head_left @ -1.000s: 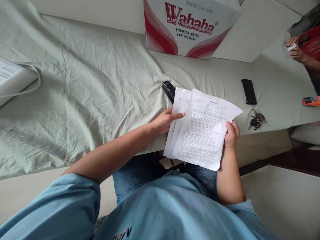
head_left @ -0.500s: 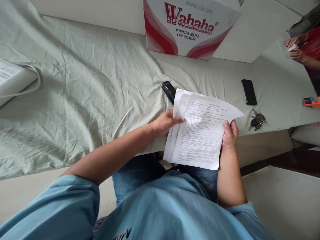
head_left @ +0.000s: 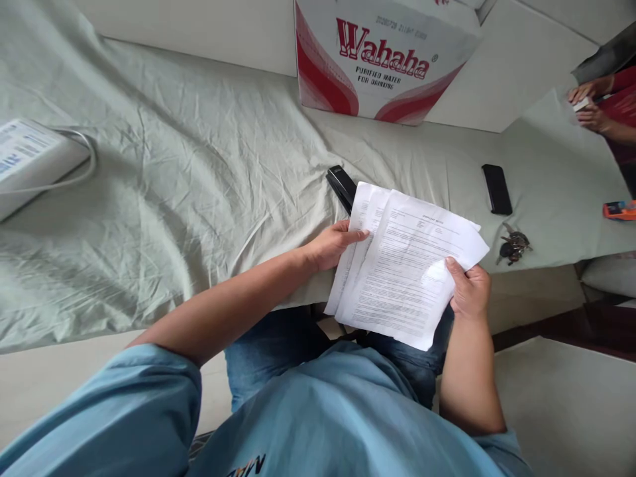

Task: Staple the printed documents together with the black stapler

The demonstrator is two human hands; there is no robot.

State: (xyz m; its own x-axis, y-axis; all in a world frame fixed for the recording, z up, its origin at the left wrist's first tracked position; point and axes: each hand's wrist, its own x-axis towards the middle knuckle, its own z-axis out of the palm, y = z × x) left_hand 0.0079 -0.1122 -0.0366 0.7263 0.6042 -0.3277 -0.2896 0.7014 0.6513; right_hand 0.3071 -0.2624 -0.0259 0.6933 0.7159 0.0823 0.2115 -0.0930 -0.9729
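Observation:
I hold a fanned stack of printed paper sheets (head_left: pixel 397 271) over the table's near edge. My left hand (head_left: pixel 330 245) grips the stack's left edge, thumb on top. My right hand (head_left: pixel 470 288) pinches the right edge of the top sheet, thumb pressed on the page. A black stapler (head_left: pixel 340 185) lies on the cloth just behind the sheets, partly hidden by them.
A wrinkled pale green cloth (head_left: pixel 189 185) covers the table. A Wahaha water carton (head_left: pixel 377 59) stands at the back. A black phone (head_left: pixel 496 189) and keys (head_left: pixel 514 244) lie to the right, a white device with cable (head_left: pixel 30 159) left. Another person's hands (head_left: pixel 589 109) and an orange object (head_left: pixel 619 211) are far right.
My right hand slid a little lower and rightward along the top sheet, spreading the pages slightly. My left hand kept its grip. The view shifted a bit.

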